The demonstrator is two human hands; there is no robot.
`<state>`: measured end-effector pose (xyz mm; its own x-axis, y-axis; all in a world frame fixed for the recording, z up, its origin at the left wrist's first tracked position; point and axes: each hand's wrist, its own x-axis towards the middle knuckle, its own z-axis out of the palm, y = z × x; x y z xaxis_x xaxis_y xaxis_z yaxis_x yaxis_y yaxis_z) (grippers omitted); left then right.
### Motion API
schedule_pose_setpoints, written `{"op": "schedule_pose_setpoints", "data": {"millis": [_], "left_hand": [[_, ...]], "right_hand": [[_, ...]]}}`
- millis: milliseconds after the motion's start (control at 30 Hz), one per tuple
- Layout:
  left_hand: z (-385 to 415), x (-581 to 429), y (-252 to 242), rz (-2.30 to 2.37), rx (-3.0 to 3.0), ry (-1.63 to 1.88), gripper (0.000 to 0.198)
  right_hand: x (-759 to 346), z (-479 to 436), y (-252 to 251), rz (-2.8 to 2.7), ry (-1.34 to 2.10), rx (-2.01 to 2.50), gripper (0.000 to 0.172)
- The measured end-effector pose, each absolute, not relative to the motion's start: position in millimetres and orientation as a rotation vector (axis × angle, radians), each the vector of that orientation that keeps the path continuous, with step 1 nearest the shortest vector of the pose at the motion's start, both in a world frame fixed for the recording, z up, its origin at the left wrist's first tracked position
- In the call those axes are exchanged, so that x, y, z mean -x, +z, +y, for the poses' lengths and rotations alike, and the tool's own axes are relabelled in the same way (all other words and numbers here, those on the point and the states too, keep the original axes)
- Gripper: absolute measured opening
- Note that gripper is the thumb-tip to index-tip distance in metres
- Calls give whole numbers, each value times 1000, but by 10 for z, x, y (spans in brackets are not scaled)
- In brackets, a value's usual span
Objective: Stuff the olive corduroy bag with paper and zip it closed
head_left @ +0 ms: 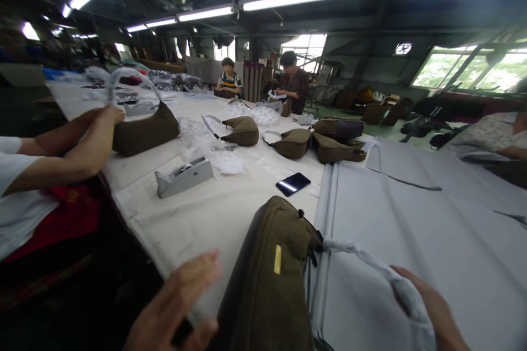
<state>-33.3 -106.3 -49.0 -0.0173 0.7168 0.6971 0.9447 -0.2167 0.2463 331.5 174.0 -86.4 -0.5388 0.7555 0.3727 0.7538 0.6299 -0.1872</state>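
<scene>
An olive-brown ribbed handbag stands close in front of me on the table, a small yellow-gold plate on its side. Its strap is wrapped in pale, translucent material and arches out to the right. My right hand is closed at the strap's outer bend, with part of the fingers hidden behind it. To the left of the bag is my left hand, apart from it, fingers stretched out and slightly blurred, holding nothing.
A phone and a grey tape dispenser lie beyond the bag. Several similar handbags and clear plastic wrap are farther back. At left, a co-worker's hands are at another bag. Other people sit around the table.
</scene>
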Motion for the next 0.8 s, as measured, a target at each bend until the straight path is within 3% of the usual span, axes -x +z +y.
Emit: {"op": "schedule_pose_setpoints", "data": {"millis": [67,200,300,433,567,667,800], "left_hand": [[-1060,363,-416,-2088,1691,-1026,52],[-814,-1,-610,-2020,1714,-747,62],[-670,-201,-932,-1734,1861,-480,45],[-625,-173,-1164,-1675,1921,-363,40],[-564,-135,-1183,-1715,1970,-400,42],[-709,-119,-1211,-1926,2008,-666,48],[-1366,-205,-1412,-2772,1183,-1790,61]], "right_hand": [[-3204,1804,-483,-2180,-295,1408,46],[-2049,1635,61,-2366,-154,812,52],[-1203,1473,-149,-2826,97,641,62],[-792,1521,-691,-3082,509,701,63],[-735,1655,-824,-2993,383,832,55],[-747,1776,-748,-2966,616,858,56],[-880,1935,-714,-2707,1039,1164,70]]}}
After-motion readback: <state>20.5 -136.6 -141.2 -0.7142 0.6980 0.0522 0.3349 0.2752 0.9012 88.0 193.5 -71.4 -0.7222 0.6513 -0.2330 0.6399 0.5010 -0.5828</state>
